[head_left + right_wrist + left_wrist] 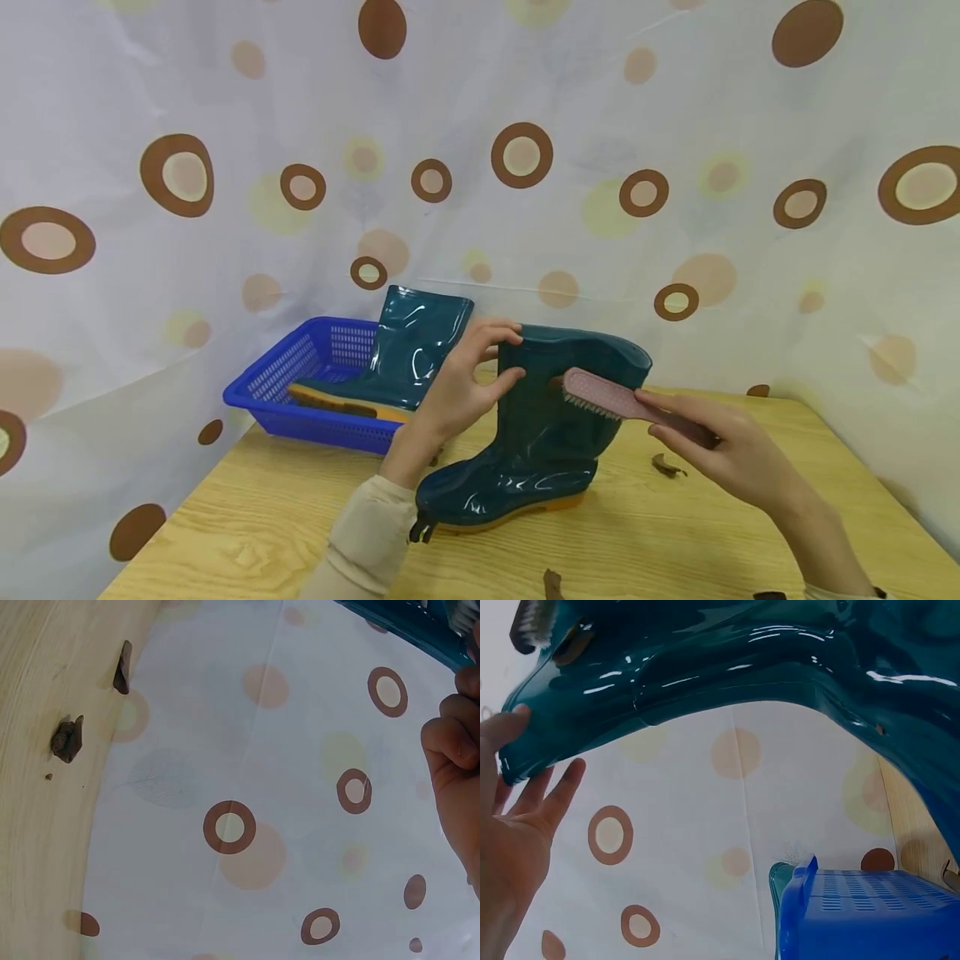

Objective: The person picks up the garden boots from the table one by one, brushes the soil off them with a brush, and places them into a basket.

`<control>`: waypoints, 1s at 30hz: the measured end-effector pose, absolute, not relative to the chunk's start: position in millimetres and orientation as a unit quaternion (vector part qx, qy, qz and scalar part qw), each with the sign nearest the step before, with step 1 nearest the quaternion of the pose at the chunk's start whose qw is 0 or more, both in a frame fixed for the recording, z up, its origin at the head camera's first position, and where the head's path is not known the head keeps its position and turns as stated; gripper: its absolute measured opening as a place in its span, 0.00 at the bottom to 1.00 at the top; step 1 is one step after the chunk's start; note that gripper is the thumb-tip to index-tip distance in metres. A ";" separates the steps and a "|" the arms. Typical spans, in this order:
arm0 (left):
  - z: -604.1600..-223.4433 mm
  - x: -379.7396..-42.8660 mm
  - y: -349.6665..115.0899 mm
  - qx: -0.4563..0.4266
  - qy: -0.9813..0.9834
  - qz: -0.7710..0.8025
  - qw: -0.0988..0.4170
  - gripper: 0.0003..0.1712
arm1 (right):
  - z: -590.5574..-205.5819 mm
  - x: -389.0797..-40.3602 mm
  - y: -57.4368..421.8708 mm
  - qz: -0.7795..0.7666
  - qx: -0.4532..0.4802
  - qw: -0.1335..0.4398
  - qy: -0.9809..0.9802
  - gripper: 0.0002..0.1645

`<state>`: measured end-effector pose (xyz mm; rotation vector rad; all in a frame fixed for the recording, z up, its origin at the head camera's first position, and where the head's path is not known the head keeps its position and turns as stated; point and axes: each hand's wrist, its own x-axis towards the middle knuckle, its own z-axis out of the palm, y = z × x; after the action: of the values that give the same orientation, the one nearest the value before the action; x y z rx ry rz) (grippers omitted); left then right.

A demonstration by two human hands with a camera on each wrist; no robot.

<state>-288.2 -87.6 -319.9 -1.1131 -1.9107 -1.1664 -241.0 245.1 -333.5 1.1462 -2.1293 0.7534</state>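
Observation:
A dark green rubber boot (540,417) with a tan sole stands upright on the table, toe to the left. My left hand (467,385) grips its shaft near the top rim, thumb on the near side and fingers around the edge. My right hand (738,454) holds a pink brush (600,393) by the handle, its bristle end against the upper shaft. Beside the brush head, a brown smear (574,646) shows on the boot in the left wrist view. Only part of the right hand shows in the right wrist view, at the edge.
Behind to the left, a blue plastic basket (322,429) contains a second green boot (420,342). Brown scraps lie on the wooden table, one (666,467) right of the boot and another (552,583) at the front. A dotted sheet (480,208) hangs behind the table.

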 end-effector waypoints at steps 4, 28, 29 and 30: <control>-325.4 -285.6 -86.5 -0.412 -0.723 -0.448 0.327 0.22 | -333.7 -240.5 242.8 0.287 0.403 0.337 -0.801 0.36; -336.6 -282.9 -86.6 -0.317 -0.794 -0.441 0.273 0.36 | -332.3 -244.4 233.1 0.239 0.369 0.391 -0.809 0.35; -336.7 -284.1 -87.0 -0.318 -0.792 -0.442 0.275 0.36 | -332.7 -244.8 232.8 0.234 0.368 0.392 -0.810 0.35; -336.9 -285.1 -87.5 -0.318 -0.792 -0.443 0.276 0.36 | -333.4 -245.0 232.4 0.229 0.365 0.391 -0.813 0.36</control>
<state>-285.1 -87.5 -336.9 -0.8546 -2.1270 -1.1912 -245.0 232.4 -333.4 0.9280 -2.0669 0.5820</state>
